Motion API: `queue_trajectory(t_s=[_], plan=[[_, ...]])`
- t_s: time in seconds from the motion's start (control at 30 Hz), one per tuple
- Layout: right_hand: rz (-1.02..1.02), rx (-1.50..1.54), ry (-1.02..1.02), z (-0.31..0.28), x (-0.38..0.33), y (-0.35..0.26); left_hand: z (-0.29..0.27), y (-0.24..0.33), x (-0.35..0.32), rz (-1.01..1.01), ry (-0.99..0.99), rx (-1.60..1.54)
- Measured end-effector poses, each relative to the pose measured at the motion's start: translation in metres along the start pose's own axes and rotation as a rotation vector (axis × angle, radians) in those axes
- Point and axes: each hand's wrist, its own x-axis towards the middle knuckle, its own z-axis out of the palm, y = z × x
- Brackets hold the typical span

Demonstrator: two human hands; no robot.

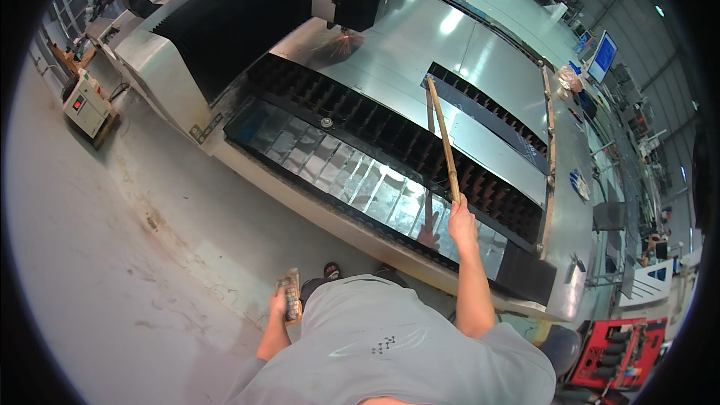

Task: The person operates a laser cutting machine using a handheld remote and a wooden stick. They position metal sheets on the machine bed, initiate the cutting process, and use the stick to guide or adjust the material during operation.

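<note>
My right hand [462, 223] is stretched out over the near side of a laser cutting machine, its fingers wrapped round the end of a long wooden stick [444, 131]. The stick slants away across the slatted bed [409, 135], its far tip at the corner of an opening in the metal sheet [390, 67]. Down at my left side, my left hand [278, 302] grips a flat handheld keypad [290, 294], a remote by its look, with rows of buttons. Sparks [346, 43] spray under the cutting head [345, 22] at the sheet's far left part.
A black bellows cover [240, 19] rises at the left of the bed. The machine's long front edge [315, 214] runs before me. A glove [579, 184] lies on the right side ledge, near a monitor [602, 57]. A red rack [619, 352] stands lower right, a white unit [88, 109] at left.
</note>
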Motion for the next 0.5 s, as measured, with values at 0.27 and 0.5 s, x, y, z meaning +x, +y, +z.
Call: queue_trajectory(t_s=[0.27, 0.5], plan=[[-0.019, 0.014, 0.019, 0.006, 0.002, 0.002, -0.002, -0.006, 0.009, -0.011, -0.026, 0.024], [-0.035, 0.017, 0.025, 0.011, 0.002, 0.006, -0.002, -0.01, 0.017, -0.07, -0.034, 0.057]])
